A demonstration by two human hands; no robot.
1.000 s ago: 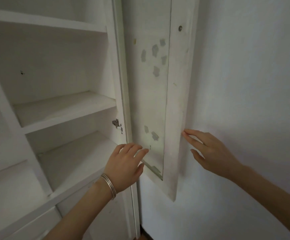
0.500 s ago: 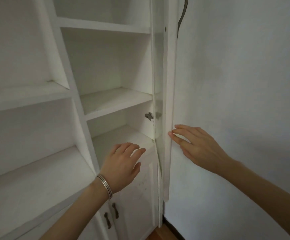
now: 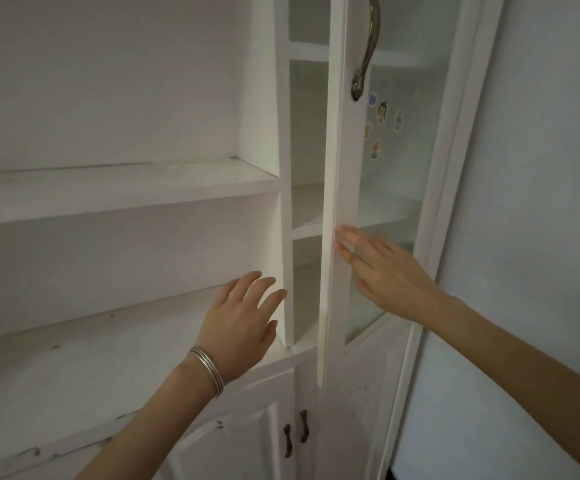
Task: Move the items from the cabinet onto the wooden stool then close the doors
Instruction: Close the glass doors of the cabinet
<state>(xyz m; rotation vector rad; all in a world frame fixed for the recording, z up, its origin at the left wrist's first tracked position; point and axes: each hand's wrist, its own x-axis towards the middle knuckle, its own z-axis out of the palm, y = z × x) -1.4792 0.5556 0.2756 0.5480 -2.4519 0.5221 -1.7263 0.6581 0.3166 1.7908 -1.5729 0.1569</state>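
The white cabinet [image 3: 125, 188] has bare shelves with no items on them. Its right glass door [image 3: 345, 168] stands nearly shut, a narrow gap left at its free edge. My right hand [image 3: 382, 271] lies flat against the door's outer face near that edge, fingers spread. My left hand [image 3: 243, 320], with a silver bangle on the wrist, hovers open in front of the middle shelf, holding nothing. A curved metal handle [image 3: 366, 50] is on the door. The wooden stool is out of view.
Small stickers [image 3: 382, 112] dot the door glass. Below the shelves are shut lower doors with two dark handles [image 3: 295, 433]. A plain white wall [image 3: 541, 237] runs along the right.
The right door has swung from wide open against the wall to nearly shut, pushed by my right hand. My left hand has drifted left with the view.
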